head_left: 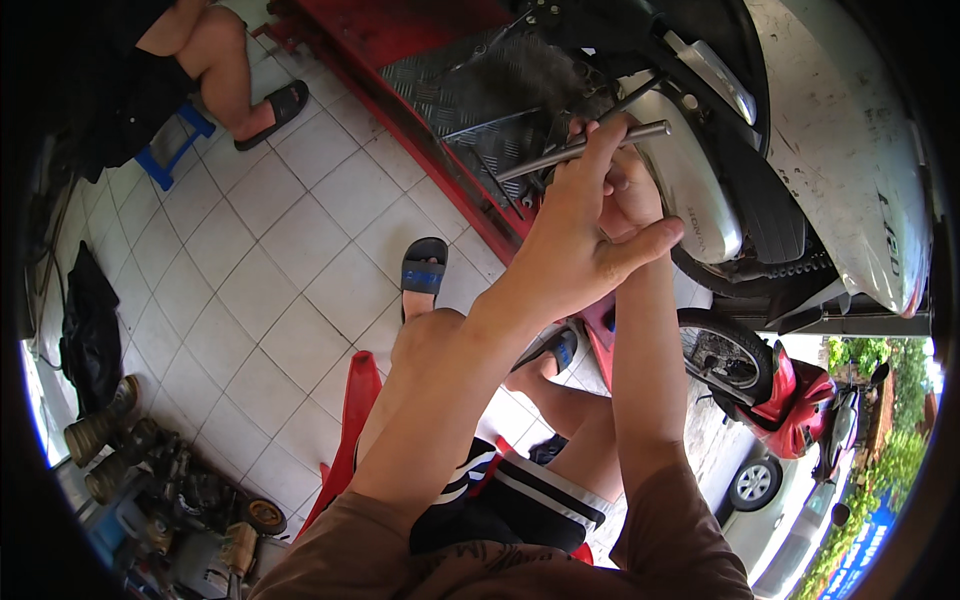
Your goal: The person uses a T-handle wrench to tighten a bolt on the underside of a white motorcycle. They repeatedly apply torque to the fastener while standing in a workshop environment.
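A plain steel bar (540,161) crosses in front of a motorbike's pale side cover (680,170). The fingers of my left hand (585,215) are hooked over this bar, while its thumb sticks out to the right. Just behind and partly covered by it, my right hand (638,195) has its fingers curled close beneath the bar. What those fingers hold, if anything, is hidden. Both hands are beside the motorbike's lower flank, near its black chain area and the tread-plate deck (420,90).
The motorbike stands on a red lift platform (400,150) where several tools lie. Another person's leg (225,75) and a blue stool (175,150) are at upper left. Greasy engine parts (180,490) crowd the lower left. A red motorbike (800,405) stands outside at right.
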Tool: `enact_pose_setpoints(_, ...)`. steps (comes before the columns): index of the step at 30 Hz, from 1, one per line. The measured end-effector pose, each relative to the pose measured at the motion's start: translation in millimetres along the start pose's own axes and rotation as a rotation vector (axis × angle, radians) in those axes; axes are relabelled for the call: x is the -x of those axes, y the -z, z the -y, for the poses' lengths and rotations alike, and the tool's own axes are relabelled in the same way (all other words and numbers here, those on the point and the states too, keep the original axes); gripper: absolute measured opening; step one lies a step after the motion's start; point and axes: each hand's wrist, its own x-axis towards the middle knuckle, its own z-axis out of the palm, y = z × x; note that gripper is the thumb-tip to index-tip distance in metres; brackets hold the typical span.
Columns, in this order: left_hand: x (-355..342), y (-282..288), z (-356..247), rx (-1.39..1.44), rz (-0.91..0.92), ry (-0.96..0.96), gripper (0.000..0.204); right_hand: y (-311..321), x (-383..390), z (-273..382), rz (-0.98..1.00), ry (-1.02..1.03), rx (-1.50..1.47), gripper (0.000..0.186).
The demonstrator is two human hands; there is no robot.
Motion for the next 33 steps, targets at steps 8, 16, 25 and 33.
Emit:
enact_pose_setpoints(8,-4.8,12.5,-22.9,0.166,-0.241,0.113,0.039,-20.6,32.7,19.3,-0.003,-0.009,-0.142,0.016)
enact_pose_setpoints(16,22.8,14.7,58.0,-0.134,-0.301,0.727,0.032,-2.4,105.8,-40.1,-0.001,-0.224,0.459,0.016)
enact_pose_setpoints(25,35.6,-30.8,67.5,0.065,-0.023,1.108,0.037,75.5,167.2,-100.8,-0.2,-0.425,0.884,0.025)
enact_pose_setpoints(33,32.3,-52.5,76.7,0.421,-0.087,1.017,0.082,110.1,192.0,-64.8,-0.721,-0.075,1.045,0.029)
